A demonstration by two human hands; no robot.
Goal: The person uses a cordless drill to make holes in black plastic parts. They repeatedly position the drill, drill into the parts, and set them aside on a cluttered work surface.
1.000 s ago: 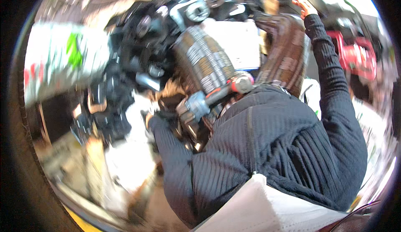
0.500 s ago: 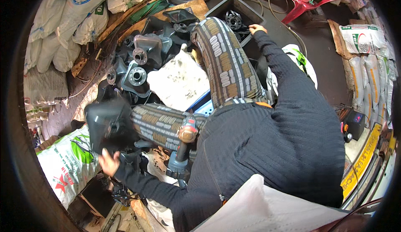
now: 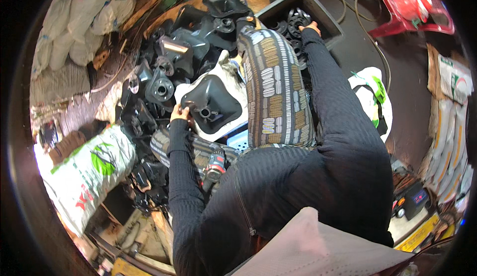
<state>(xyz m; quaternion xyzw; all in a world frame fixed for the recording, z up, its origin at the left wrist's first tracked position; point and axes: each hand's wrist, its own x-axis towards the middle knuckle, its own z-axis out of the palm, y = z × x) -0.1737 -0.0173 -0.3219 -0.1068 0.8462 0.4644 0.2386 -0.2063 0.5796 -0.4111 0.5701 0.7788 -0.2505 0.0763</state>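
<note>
A black, square, dish-shaped plastic part [image 3: 218, 112] with a round hub in its middle lies on a white padded sack [image 3: 184, 91] between my knees. My left hand [image 3: 180, 113] grips its left edge with bent fingers. Far out to the right, my right hand [image 3: 311, 28] reaches into a grey bin [image 3: 325, 18] and closes on a black round flanged part [image 3: 298, 19]; its fingertips are partly hidden. Several similar round parts lie in the bin. A cordless drill [image 3: 214, 167] rests against my left thigh.
Many black hubbed parts [image 3: 160, 87] are heaped at the left and far left. A green and white sack [image 3: 97, 169] lies near left, and another printed sack [image 3: 370, 90] stands by my right arm. A red plastic stool [image 3: 442, 25] and a hose [image 3: 372, 42] are far right.
My left hand has brought the black square part from the left onto the white sack. My right hand has moved from the bin's rim to the round parts inside.
</note>
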